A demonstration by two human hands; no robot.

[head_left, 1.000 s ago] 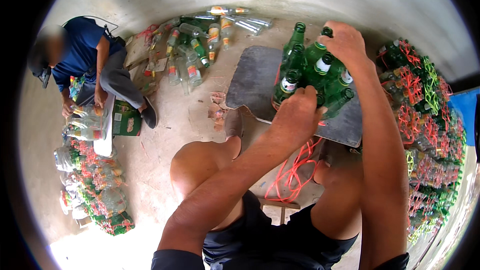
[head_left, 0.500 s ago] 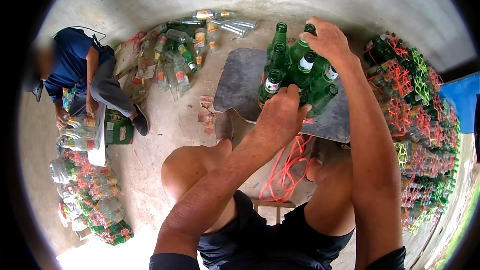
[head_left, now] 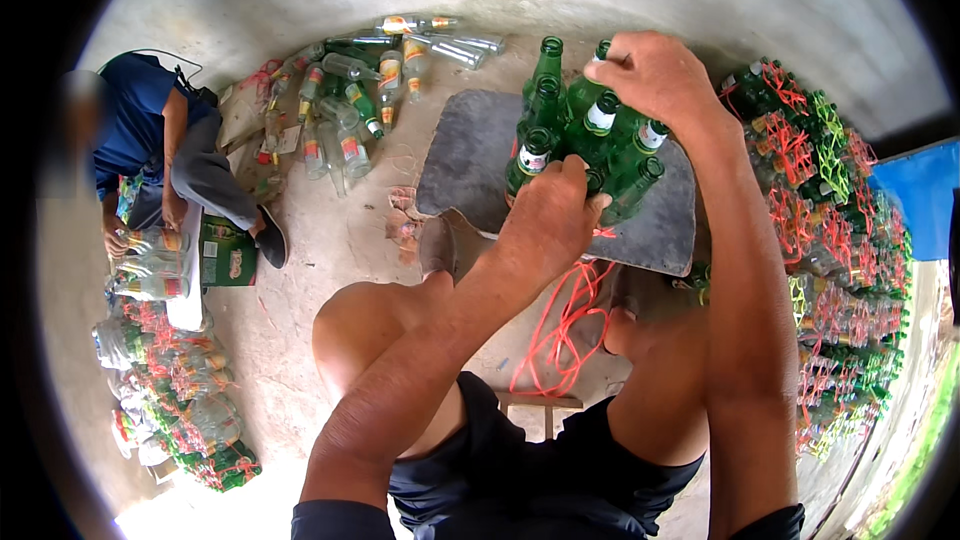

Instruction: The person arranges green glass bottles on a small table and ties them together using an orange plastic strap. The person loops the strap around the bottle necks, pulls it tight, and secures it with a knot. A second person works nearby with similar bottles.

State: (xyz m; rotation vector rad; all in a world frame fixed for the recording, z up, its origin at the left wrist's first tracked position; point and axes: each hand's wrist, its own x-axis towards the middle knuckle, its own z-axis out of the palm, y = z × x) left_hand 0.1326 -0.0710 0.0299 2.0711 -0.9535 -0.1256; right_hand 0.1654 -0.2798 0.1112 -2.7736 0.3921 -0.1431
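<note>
The green bottles (head_left: 585,145) under my fingers (head_left: 575,185) are glass, glossy and smooth, with paper labels at the necks. They stand on a grey slab (head_left: 470,155) that looks like matt, rough stone or cement. The cord (head_left: 560,330) trailing off its near edge is thin, bright red-orange plastic. The floor (head_left: 330,240) is dull, gritty concrete. My shorts (head_left: 520,480) are dark, matt cloth. The clear bottles (head_left: 350,90) lying past the slab's far left corner are shiny glass.
</note>
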